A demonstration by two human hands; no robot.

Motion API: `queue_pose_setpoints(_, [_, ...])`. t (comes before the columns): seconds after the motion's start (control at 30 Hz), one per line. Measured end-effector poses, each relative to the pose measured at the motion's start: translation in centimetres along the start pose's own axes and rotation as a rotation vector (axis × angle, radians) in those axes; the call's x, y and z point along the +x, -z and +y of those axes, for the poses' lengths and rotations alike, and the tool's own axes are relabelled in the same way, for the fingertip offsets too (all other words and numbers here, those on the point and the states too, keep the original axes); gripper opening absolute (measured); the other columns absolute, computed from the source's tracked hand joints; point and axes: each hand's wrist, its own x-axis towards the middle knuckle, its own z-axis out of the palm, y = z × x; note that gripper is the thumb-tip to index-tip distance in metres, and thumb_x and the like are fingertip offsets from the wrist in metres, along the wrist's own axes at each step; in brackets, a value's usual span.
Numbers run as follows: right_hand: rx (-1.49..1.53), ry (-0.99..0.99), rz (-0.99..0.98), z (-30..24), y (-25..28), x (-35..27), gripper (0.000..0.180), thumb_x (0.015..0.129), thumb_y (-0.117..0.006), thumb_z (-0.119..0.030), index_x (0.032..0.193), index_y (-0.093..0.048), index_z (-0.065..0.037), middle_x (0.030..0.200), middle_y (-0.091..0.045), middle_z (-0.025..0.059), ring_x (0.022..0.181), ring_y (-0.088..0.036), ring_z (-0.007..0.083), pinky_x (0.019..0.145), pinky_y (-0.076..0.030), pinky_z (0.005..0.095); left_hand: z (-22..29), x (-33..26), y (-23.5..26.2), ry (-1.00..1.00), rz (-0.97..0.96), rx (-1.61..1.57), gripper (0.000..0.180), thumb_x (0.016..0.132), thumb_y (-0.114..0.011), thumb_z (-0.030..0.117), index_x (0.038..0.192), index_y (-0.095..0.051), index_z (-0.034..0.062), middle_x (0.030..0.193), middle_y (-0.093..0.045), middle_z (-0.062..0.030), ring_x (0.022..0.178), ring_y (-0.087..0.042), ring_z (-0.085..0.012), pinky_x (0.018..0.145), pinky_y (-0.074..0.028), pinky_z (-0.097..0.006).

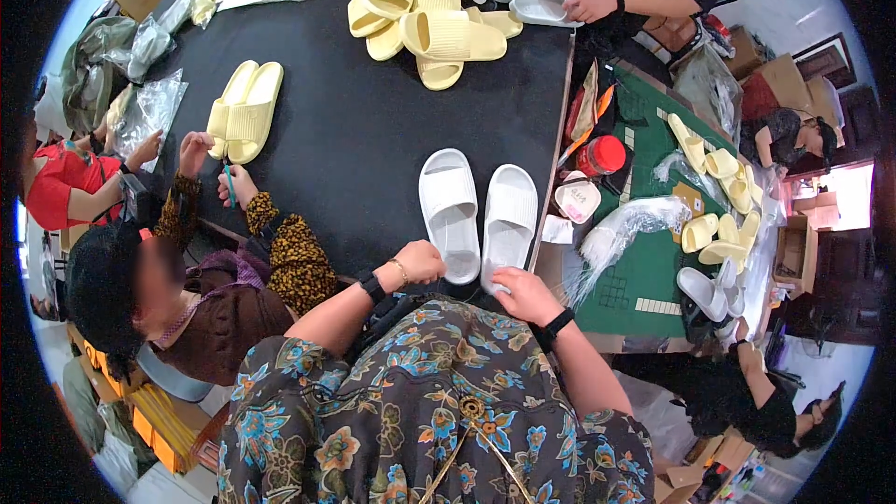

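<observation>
A pair of white slide slippers lies side by side on the dark table (355, 187) in front of me, toes pointing away. My left hand (420, 263) is closed at the heel of the left white slipper (449, 196), fingers pressed together at its outer edge. At the other heel, my right hand (525, 295) grips the right white slipper (511, 201), its thumb on the footbed and some fingers hidden beneath.
Yellow slippers (455, 35) are heaped at the far edge, beside grey slippers (541, 7) touched by another person's hand. On the left, a co-worker holds a small teal tool at a yellow pair (247, 112). A green table (607, 303) on the right bears a red-lidded jar (602, 156), white strings (635, 224) and more slippers.
</observation>
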Motion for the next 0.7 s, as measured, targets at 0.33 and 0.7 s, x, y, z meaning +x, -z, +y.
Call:
queue_pose_setpoints(0.33, [-0.322,0.003,0.217,3.2,0.2,5.3,0.037,0.075,-0.059,-0.009,0.108,-0.053,0.005,0.111,-0.053,0.022,0.1,-0.054,0.0364,0.087,-0.045,0.0419,1.5,2.2,0.2,-0.099,0.576,0.412,0.041,0.082,-0.058,0.042,0.077,-0.068,0.0027,0.074,-0.065,-0.0179,0.069,-0.064,-0.0357,0.063,-0.051,-0.043])
queue_pose_setpoints(0.7, [-0.39,-0.074,0.266,3.2,-0.4,6.4,0.029,0.076,-0.053,-0.007,0.103,-0.054,0.004,0.104,-0.054,0.0212,0.094,-0.055,0.0369,0.08,-0.046,0.0445,1.9,0.9,0.1,-0.595,0.521,0.546,0.046,0.077,-0.066,0.038,0.108,-0.049,0.0097,0.08,-0.064,-0.014,0.075,-0.064,-0.0316,0.063,-0.051,-0.042])
